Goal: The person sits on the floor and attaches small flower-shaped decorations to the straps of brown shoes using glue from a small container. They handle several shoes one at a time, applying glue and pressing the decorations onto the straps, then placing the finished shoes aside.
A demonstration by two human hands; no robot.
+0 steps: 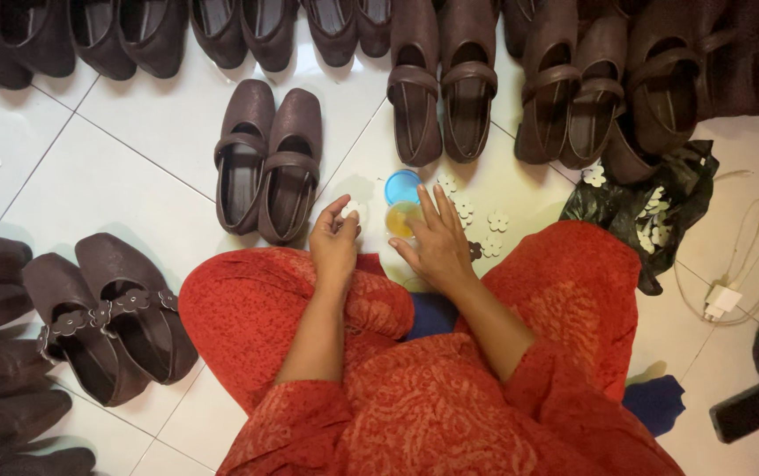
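Seated cross-legged on white tiles, your left hand [335, 240] pinches a small white flower piece [352, 210]. Your right hand [437, 242] rests fingers spread, fingertips at a small open jar [401, 219] beside its blue lid [402, 186], among brown shoes [267, 163].

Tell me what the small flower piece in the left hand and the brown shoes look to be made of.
Flower piece: seemingly white plastic or foam, matte with a scalloped edge; too small to settle. Brown shoes: likely synthetic leather, smooth with a dull sheen on toes and straps.
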